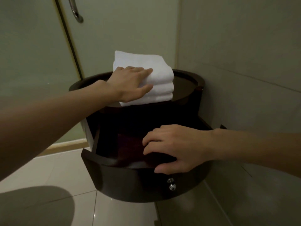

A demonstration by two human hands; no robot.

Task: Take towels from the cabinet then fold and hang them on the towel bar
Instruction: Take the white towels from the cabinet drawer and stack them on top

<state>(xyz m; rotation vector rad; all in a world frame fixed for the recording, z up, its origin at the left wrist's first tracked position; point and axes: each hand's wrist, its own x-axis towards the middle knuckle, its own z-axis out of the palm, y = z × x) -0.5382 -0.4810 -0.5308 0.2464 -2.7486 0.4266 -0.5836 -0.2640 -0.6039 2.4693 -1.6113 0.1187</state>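
Left hand (128,84) lies flat, grip apart, on the white towel stack (158,69); right hand (179,149) clamps the open drawer rim (114,162). Best to lift the stack level.

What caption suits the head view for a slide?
Left hand rests on stacked white towels atop dark cabinet; right hand grips open drawer.

Stack of white towels (146,67) filling the left of the cabinet top (184,84), left hand (130,82) laid on it, bare room by the right edge inside the raised rim (200,81), tiled wall (244,62) close alongside, open drawer (130,176) jutting below, right hand (177,147) gripping its front edge
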